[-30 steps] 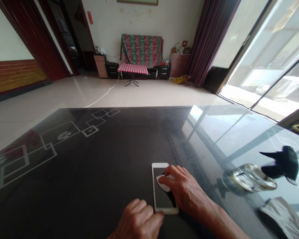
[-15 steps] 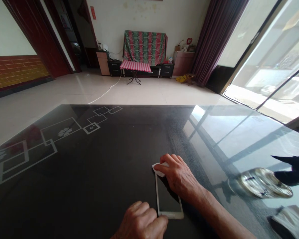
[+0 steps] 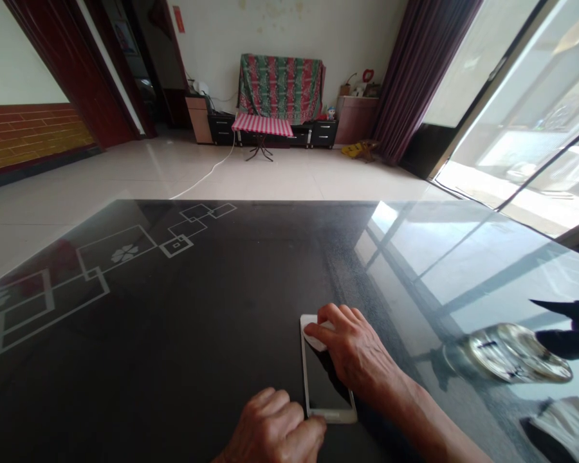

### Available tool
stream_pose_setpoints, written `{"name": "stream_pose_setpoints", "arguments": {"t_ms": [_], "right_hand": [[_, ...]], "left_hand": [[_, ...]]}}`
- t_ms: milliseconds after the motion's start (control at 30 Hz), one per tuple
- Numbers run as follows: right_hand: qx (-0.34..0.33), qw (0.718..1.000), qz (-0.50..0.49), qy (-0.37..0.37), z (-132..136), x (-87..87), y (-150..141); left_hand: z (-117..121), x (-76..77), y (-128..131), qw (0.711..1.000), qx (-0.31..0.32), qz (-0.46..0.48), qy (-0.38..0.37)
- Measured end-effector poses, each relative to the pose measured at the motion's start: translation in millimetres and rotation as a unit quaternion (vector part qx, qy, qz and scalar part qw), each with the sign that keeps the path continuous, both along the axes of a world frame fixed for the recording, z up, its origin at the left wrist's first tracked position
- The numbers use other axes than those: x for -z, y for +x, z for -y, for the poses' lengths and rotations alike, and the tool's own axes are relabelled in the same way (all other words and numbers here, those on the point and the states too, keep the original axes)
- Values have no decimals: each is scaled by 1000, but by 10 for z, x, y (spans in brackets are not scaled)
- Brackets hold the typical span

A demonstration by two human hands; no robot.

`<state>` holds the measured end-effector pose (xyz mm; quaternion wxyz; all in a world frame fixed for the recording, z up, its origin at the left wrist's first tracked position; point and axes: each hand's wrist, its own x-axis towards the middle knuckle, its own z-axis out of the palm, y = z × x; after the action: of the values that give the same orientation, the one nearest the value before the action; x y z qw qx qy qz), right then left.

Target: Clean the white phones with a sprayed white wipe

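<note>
So the smartphone (image 3: 329,379) lies flat on the dark glossy worktop (image 3: 197,308), right between the two hands. The right hand (image 3: 354,344) has a small white wipe (image 3: 317,337) pinched under its fingers, pressed on the phone's far end. The left hand (image 3: 277,427) is curled up, thumb at the near corner of the phone. The hands are apart from each other.

Off to the right of the right hand there's a clear spray bottle (image 3: 516,352) with a black trigger head (image 3: 572,325), and nearer the person, a crumpled grey-white cloth (image 3: 567,424). Nothing sits between the hands, but the right one covers part of the screen and most of the wipe. The trigger head runs out of frame, so does the cloth, and the left wrist is cut off at the bottom. Window glare washes out the worktop beyond the bottle, and I can't make out the left fingertips.
</note>
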<state>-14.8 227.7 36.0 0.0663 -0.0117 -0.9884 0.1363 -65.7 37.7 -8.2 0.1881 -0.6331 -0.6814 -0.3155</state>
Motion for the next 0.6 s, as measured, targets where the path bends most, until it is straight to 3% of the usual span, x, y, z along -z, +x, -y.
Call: {"name": "stream_pose_setpoints", "arguments": {"t_ms": [333, 600], "right_hand": [[5, 1000, -3, 13, -49, 24, -129], [9, 999, 37, -34, 77, -77, 352]], "left_hand": [[4, -14, -2, 1000, 3, 3, -11], [16, -49, -11, 1000, 8, 10, -26]]}}
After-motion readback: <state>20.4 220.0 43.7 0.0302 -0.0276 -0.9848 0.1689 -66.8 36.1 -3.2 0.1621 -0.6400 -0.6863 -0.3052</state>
